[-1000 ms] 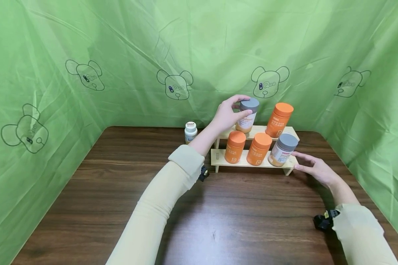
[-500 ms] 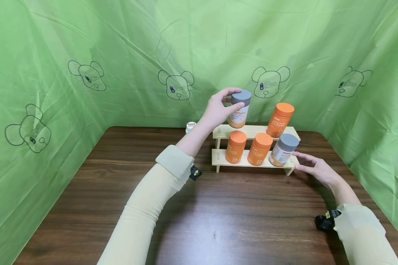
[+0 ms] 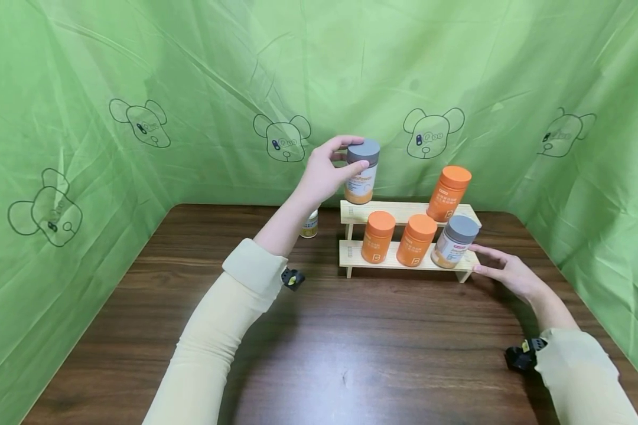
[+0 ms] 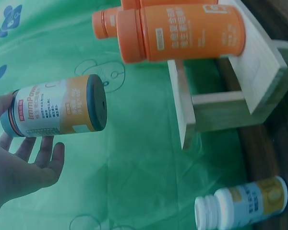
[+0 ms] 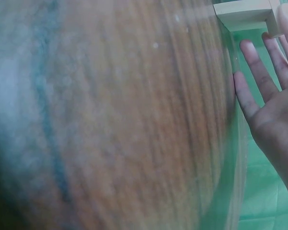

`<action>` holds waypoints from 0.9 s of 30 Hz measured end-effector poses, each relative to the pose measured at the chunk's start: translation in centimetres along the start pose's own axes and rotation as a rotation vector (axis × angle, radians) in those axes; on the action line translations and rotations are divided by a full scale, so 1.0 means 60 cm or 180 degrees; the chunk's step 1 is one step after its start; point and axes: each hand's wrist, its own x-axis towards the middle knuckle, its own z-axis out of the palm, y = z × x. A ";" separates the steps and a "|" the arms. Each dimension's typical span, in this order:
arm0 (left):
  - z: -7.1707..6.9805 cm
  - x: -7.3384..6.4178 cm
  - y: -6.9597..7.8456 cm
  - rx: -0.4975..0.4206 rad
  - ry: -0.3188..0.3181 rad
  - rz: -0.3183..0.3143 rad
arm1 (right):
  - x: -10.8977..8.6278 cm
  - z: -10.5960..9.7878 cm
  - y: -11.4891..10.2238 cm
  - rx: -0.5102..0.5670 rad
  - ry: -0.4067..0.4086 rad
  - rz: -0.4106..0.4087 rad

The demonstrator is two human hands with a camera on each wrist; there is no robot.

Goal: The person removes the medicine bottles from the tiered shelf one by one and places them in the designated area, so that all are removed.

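Note:
In the head view, my left hand (image 3: 324, 168) grips a supplement jar (image 3: 360, 184) by its grey lid. The jar is upright beyond the left end of the upper step of a two-tier wooden rack (image 3: 399, 209). The left wrist view shows the same white-and-orange jar (image 4: 57, 108) apart from the rack, thumb and fingers around its lid end. My right hand (image 3: 510, 276) touches the right end of the lower step with straight fingers and thumb. Beside those fingertips stands another grey-lidded jar (image 3: 453, 243).
Two orange jars (image 3: 377, 239) stand on the lower step, and one more orange jar (image 3: 449, 193) is on the upper step's right. A small white bottle (image 3: 309, 226) on the dark wooden table (image 3: 351, 342) is partly behind my left forearm. Green cloth (image 3: 202, 71) hangs around the table.
My left hand has lifted the grey-lidded jar off the upper step and carried it left, past the rack's left end. The right hand stays at the rack.

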 end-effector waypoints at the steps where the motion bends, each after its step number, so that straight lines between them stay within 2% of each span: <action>1: -0.005 -0.003 0.001 0.0017 0.0001 0.0010 | 0.000 0.000 0.000 0.0003 -0.0001 -0.0002; 6: -0.031 -0.028 0.026 0.0059 0.0070 -0.0003 | -0.001 -0.001 -0.001 0.0017 -0.0006 -0.0014; 13: -0.059 -0.042 0.009 0.0067 0.0244 0.0264 | -0.003 -0.001 -0.002 0.0006 -0.0010 -0.0011; 16: -0.071 -0.059 0.023 0.0062 0.0309 0.0328 | -0.002 0.000 -0.002 0.0017 0.0013 -0.0031; 22: -0.096 -0.065 0.001 0.0058 0.0409 0.0363 | 0.000 0.001 0.001 0.0077 0.0031 -0.0109; 27: -0.121 -0.055 -0.049 0.0048 0.0509 0.0374 | 0.001 0.000 0.002 0.0034 0.0044 -0.0109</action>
